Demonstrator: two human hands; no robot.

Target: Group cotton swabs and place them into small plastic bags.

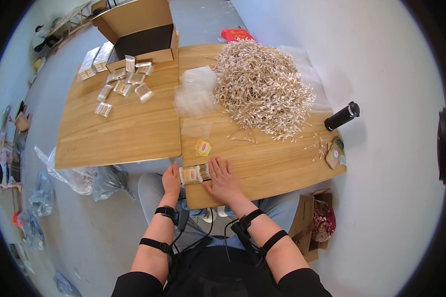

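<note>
- The left hand (171, 179) is at the near edge of the desk (262, 163), fingers curled against the left end of a small clear packet of cotton swabs (194, 174), pinching it at that end.
- The right hand (223, 180) lies flat and open on the desk, fingers spread, pressing on the packet's right end; it closes around nothing.
- The packet sits at the near left corner of the right-hand desk, just by the seam with the left desk (119, 128).
- A small yellow label (202, 147) lies just beyond the packet.
- A big heap of loose cotton swabs (262, 89) fills the far middle of the right desk, with a stack of clear bags (195, 91) at its left.
- A black bottle (342, 116) lies near the right edge.
- Filled packets (126, 84) are scattered at the far side of the left desk, before an open cardboard box (141, 37).
</note>
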